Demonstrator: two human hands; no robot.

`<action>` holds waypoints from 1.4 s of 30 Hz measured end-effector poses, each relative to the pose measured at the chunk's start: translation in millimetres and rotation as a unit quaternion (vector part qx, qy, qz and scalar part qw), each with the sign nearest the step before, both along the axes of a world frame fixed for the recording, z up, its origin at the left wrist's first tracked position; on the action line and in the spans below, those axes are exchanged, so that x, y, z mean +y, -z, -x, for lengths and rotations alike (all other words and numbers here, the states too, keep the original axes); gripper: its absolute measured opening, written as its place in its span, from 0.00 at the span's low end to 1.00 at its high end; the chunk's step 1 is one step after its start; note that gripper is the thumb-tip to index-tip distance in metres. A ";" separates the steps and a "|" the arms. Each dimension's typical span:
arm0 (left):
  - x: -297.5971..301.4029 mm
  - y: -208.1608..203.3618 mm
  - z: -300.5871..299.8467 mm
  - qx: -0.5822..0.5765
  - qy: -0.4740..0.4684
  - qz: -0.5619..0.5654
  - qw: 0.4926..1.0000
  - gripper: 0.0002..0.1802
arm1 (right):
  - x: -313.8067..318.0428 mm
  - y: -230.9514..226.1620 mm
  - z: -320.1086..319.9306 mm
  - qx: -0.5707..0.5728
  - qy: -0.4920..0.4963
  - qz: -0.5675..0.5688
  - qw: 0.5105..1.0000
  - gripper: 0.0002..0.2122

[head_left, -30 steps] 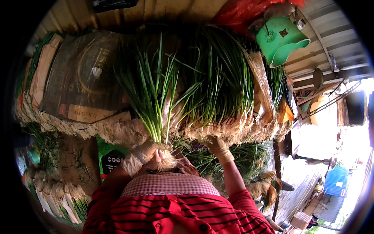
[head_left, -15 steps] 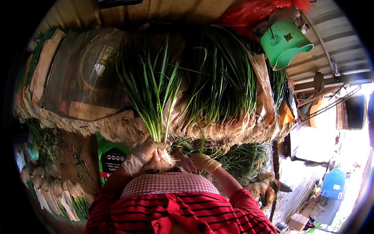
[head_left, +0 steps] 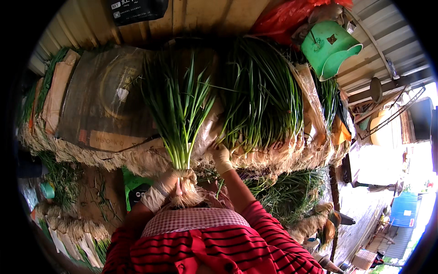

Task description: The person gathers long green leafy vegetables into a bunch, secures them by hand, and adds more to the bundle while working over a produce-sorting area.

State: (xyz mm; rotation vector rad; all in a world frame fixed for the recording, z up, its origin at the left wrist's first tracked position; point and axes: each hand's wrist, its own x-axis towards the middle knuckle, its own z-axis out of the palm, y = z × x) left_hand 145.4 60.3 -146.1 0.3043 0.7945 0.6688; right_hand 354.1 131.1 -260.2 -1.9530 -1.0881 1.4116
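Note:
A bunch of green garlic (head_left: 185, 130), with long flat leaves, white stems and shaggy pale roots, stands upright before me with its roots toward my body. My left hand (head_left: 172, 181), in a pale glove, is closed round its stems just above the roots. My gloved right hand (head_left: 222, 157) reaches to the left edge of a large heap of green garlic (head_left: 262, 100). Its fingers are bent together at the stem bases there; the fingertips are partly hidden among the stems.
Left of the bunch, a dark plastic sheet (head_left: 102, 91) covers more of the heap. Loose green leaves (head_left: 292, 192) lie below right. Bundled plants (head_left: 75, 223) lie lower left, near a green bag (head_left: 134, 185). A green plastic scoop-like container (head_left: 328, 50) hangs upper right.
My right hand has moved forward and slightly left, from beside the roots to the heap's edge. My left hand still holds the bunch. The view has shifted slightly.

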 end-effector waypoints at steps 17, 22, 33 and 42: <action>12.0 5.3 -8.7 0.050 0.031 0.009 0.998 0.12 | -15.7 -130.7 -15.7 0.171 -0.065 -0.110 0.977 0.18; 15.1 -2.4 -9.6 0.058 0.032 0.008 0.998 0.13 | 0.5 -109.0 -8.1 0.342 0.175 -0.196 0.902 0.32; 6.1 7.0 -13.8 0.111 -0.009 0.023 0.994 0.14 | -18.0 -78.6 17.7 0.262 -0.195 0.000 0.945 0.14; 9.1 60.2 -20.2 0.212 -0.016 -0.023 0.977 0.11 | -38.4 -173.1 3.7 -0.002 -0.572 0.030 0.819 0.08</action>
